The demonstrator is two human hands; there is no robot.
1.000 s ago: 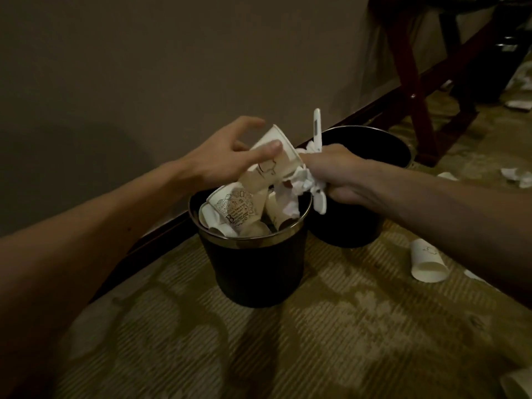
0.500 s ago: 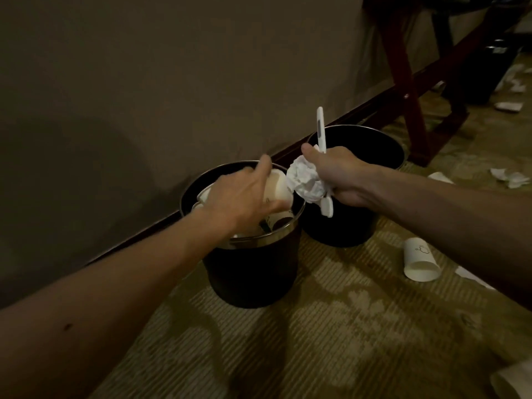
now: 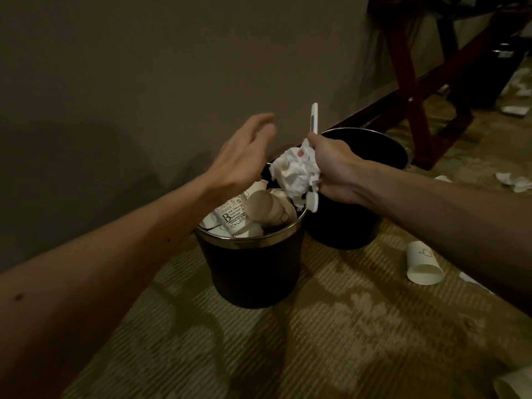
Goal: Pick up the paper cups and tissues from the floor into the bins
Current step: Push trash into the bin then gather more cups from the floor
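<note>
Two black bins stand by the wall. The near bin [image 3: 250, 272] is heaped with several paper cups [image 3: 244, 214]. Above it hovers my left hand [image 3: 244, 156], fingers loosely spread and holding nothing. My right hand [image 3: 336, 174] grips a crumpled white tissue [image 3: 296, 171] together with a white plastic utensil [image 3: 313, 119] that sticks up from my fist. This hand sits over the gap between the near bin and the far bin [image 3: 362, 226]. A loose paper cup [image 3: 421, 263] lies on the carpet to the right.
More tissues [image 3: 515, 180] and scraps lie on the patterned carpet at right. Another cup [image 3: 518, 384] shows at the bottom right corner. A dark wooden furniture frame [image 3: 414, 90] stands at the upper right. The wall runs close behind the bins.
My left hand pushed a paper cup down into the near bin, let it go and lifted up with open fingers. My right hand kept its hold on the tissue and utensil.
</note>
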